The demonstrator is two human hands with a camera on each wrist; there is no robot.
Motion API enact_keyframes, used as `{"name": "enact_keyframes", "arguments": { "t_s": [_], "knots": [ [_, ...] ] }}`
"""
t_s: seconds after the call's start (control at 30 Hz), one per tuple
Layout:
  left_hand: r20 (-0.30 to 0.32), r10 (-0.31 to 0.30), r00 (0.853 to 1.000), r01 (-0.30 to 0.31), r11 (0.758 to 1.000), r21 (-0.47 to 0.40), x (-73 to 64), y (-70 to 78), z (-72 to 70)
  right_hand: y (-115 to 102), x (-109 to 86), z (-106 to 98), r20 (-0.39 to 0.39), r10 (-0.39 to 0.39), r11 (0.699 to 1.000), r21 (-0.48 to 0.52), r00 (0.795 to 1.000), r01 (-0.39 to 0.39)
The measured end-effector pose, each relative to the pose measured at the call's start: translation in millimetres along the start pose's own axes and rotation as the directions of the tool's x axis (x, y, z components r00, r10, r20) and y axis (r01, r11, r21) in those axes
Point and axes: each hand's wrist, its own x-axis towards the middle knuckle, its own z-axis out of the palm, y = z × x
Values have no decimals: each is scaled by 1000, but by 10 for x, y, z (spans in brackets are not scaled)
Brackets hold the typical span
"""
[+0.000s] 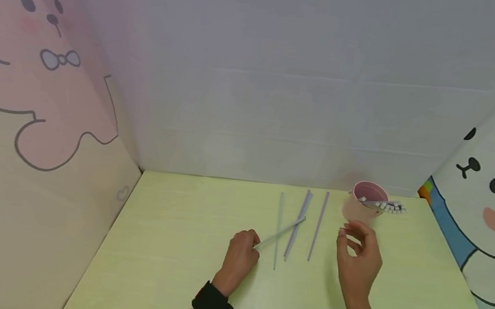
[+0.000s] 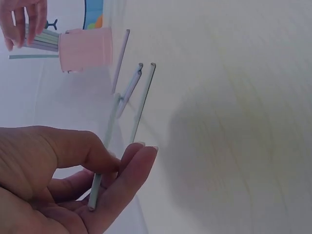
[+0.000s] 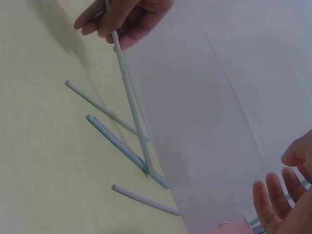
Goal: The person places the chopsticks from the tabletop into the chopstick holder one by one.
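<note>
My left hand (image 1: 240, 258) pinches a pale green straw (image 1: 279, 233) near one end. The straw slants up and right, crossing over others in the head view. Beneath it on the table lie a light green straw (image 1: 275, 254) and a close pair of purple and bluish straws (image 1: 291, 241). A single purple straw (image 1: 318, 227) lies to their right. My right hand (image 1: 359, 259) hovers just in front of the pink bucket (image 1: 356, 210), holding nothing. Its fingers are loosely bent, with the thumb apart from them in the right wrist view (image 3: 292, 195).
Several more straws (image 1: 390, 207) stick out of the bucket toward the right. A pale wall (image 1: 251, 124) rises behind the table (image 1: 163, 247). Side panels with cartoon animals (image 1: 66, 98) stand at left and right.
</note>
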Motion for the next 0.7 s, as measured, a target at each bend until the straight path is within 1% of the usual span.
{"name": "enact_keyframes", "arguments": {
  "t_s": [0.1, 0.2, 0.3, 0.4, 0.53, 0.7],
  "knots": [
    [6, 7, 1000, -7, 1000, -14, -19, 6, -23, 47, -87, 90, 75, 67, 998, 1, 995, -67],
    [-4, 11, 1000, -11, 1000, -10, -38, 2, -38, 96, -171, 152, 144, 131, 991, -46, 981, -126],
    [-13, 31, 999, -30, 999, 8, -51, -1, -38, 140, -226, 181, 193, 181, 982, -98, 964, -165],
    [-1, 47, 999, -47, 998, 43, -66, -12, -37, 159, -256, 191, 210, 203, 976, -121, 956, -181],
    [1, 66, 998, -66, 994, 89, -84, -22, -34, 159, -265, 184, 219, 199, 976, -132, 955, -173],
    [15, 57, 998, -58, 992, 116, -103, -19, -30, 171, -263, 157, 218, 202, 974, -144, 955, -173]
  ]
}}
